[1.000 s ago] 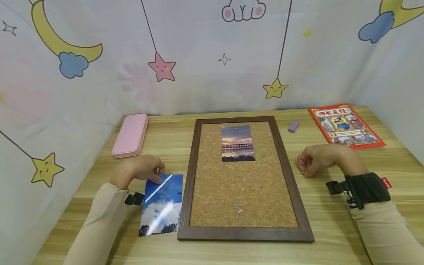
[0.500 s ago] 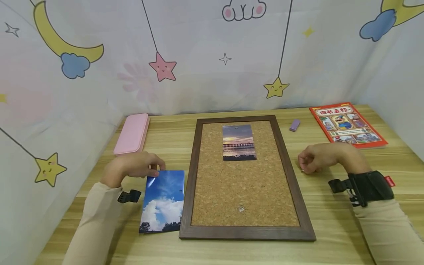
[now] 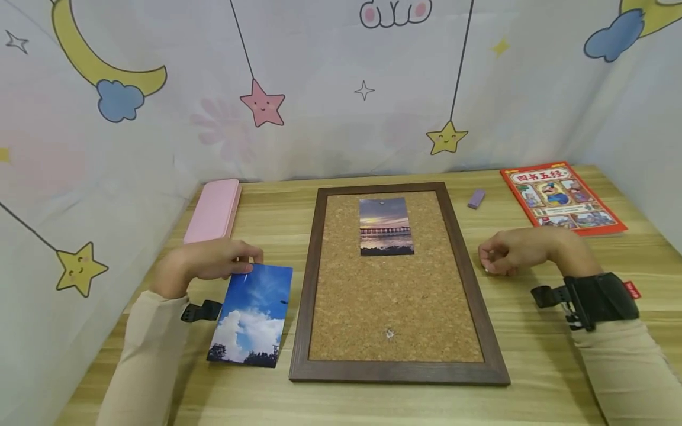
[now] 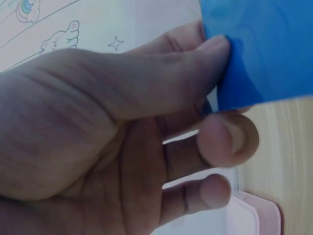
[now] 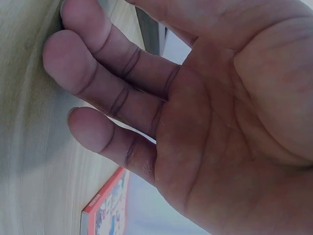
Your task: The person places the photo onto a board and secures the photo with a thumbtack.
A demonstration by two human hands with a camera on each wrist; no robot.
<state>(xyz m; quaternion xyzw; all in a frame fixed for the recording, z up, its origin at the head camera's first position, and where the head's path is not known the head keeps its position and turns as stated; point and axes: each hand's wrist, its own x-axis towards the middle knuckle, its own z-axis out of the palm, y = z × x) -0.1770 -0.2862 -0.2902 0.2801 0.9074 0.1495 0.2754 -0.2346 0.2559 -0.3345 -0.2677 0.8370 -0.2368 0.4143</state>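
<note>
A glossy photo of blue sky and white clouds point(image 3: 250, 316) slants over the table left of the corkboard. My left hand point(image 3: 218, 260) pinches its top left corner between thumb and fingers; the left wrist view shows the thumb point(image 4: 215, 54) on the photo's blue face. On the corkboard point(image 3: 394, 296), a sunset pier photo point(image 3: 386, 228) hangs from a small silver tack point(image 3: 382, 202) near its top edge. Right of the frame, my right hand point(image 3: 514, 251) is low over the table, fingertips pinching a tiny silvery thumbtack point(image 3: 486, 270). The right wrist view hides that pinch.
A pink case point(image 3: 213, 210) lies behind my left hand. At the back right are a purple eraser-like block point(image 3: 476, 199) and a red-covered book point(image 3: 565, 198). The corkboard's raised brown frame point(image 3: 399, 371) borders it. A patterned cloth point(image 3: 319, 130) stands behind the table.
My left hand has drawn the sky photo left, away from the frame, and tilted it, its lower end swinging left. The right hand stays nearly still.
</note>
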